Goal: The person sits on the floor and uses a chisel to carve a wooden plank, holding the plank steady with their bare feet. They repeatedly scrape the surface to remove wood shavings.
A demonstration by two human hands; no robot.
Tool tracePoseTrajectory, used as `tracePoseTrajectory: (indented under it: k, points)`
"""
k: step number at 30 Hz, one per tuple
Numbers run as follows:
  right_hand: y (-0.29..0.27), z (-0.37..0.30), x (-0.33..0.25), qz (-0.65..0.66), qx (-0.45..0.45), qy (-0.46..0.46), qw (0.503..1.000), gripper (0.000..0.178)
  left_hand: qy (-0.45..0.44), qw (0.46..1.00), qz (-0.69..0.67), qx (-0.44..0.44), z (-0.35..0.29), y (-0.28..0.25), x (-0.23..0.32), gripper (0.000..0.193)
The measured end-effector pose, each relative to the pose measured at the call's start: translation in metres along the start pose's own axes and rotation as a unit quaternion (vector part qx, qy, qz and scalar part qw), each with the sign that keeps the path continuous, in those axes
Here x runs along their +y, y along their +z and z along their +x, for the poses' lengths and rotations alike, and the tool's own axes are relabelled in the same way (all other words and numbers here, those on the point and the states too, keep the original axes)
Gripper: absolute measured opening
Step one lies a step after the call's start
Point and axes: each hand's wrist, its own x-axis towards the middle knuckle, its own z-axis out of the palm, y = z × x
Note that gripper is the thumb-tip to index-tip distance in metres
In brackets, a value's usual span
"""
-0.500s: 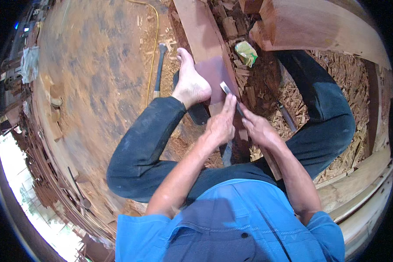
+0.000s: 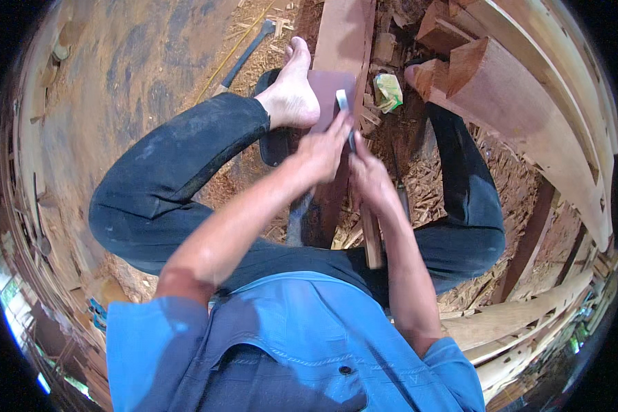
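A long chisel (image 2: 342,101) with a bright flat blade and a wooden handle lies along a purplish-brown sheet (image 2: 325,82), which looks like sandpaper, on a wooden beam (image 2: 343,38). My left hand (image 2: 321,152) presses its outstretched, closed-together fingers on the chisel just behind the blade. Farther back, my right hand (image 2: 374,180) wraps around the chisel, and the handle (image 2: 371,240) runs out below it toward my lap. My bare left foot (image 2: 293,93) rests against the sheet's left side. The blade's underside is hidden.
Left of the foot, a dark-headed tool with a long shaft (image 2: 244,58) lies near a yellow cord (image 2: 235,51). A crumpled green-and-yellow packet (image 2: 388,93) sits right of the beam. Big curved timbers (image 2: 515,103) stand at the right. Wood chips (image 2: 453,165) cover the ground between my legs.
The whole view has turned and shifted. Both hands have slid the chisel slightly farther forward along the sheet, away from me. The grip stays the same.
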Motion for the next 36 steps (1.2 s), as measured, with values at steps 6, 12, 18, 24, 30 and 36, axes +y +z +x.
tracePoseTrajectory:
  k: [6,12,18,24,30,36]
  points:
    - [0.008,-0.009,0.031,0.044,0.007,-0.023,0.999,0.06,0.054,0.998,0.015,0.04,-0.001,0.035,-0.007,0.088]
    - [0.001,0.015,-0.007,0.049,0.02,0.02,0.998,0.061,0.016,0.997,-0.056,0.058,0.016,0.007,-0.012,0.086]
    - [0.006,-0.008,0.015,0.016,0.022,-0.034,0.999,0.06,0.022,0.999,0.018,-0.046,0.001,0.009,0.001,0.093]
    - [0.007,-0.007,-0.031,0.045,-0.008,0.053,0.998,0.065,-0.012,1.0,-0.015,-0.004,0.004,0.0,-0.006,0.089]
    - [0.009,0.002,0.034,0.016,0.04,-0.077,0.996,0.063,0.021,0.999,-0.011,-0.035,0.001,0.007,0.003,0.097]
    - [0.003,-0.002,-0.025,0.077,-0.027,0.031,0.996,0.064,0.014,1.0,0.003,-0.009,0.009,0.006,-0.013,0.095]
